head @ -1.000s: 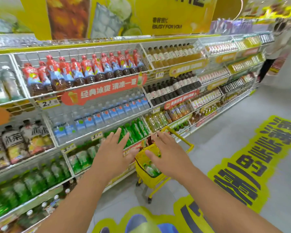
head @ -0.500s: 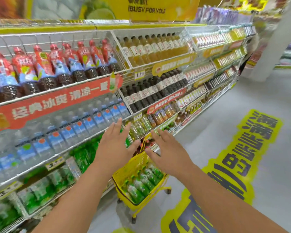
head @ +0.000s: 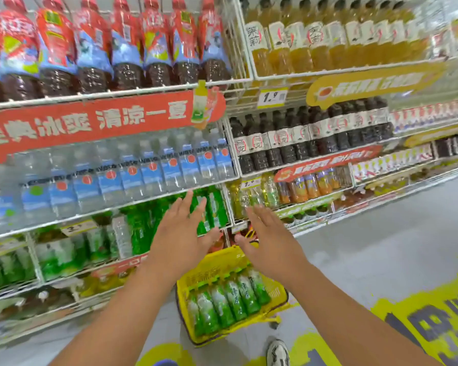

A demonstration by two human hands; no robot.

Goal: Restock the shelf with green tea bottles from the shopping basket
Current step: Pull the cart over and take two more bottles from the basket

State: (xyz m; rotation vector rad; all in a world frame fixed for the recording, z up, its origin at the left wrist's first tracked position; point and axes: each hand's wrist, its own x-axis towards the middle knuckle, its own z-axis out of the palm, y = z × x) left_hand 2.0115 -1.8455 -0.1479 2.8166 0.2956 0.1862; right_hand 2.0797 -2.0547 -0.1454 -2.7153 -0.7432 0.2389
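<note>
A yellow shopping basket [head: 276,293] stands on the floor below me, holding several green tea bottles [head: 229,302] lying side by side. Both my hands hover above its far rim. My left hand [head: 181,237] is open with fingers spread, in front of the green bottles on the shelf [head: 140,228]. My right hand [head: 269,240] is open too, palm down, holding nothing. The wire shelf row [head: 90,212] with green bottles sits just left of and behind the basket.
Shelves above hold water bottles [head: 148,175], red-capped dark tea [head: 122,48], amber and black tea bottles [head: 315,136]. A white shoe [head: 278,352] shows below the basket. Grey aisle floor [head: 381,247] with yellow floor graphics extends right.
The view has moved closer to the shelf and basket. Both hands stay open above the basket, now nearer the shelf's green bottle row.
</note>
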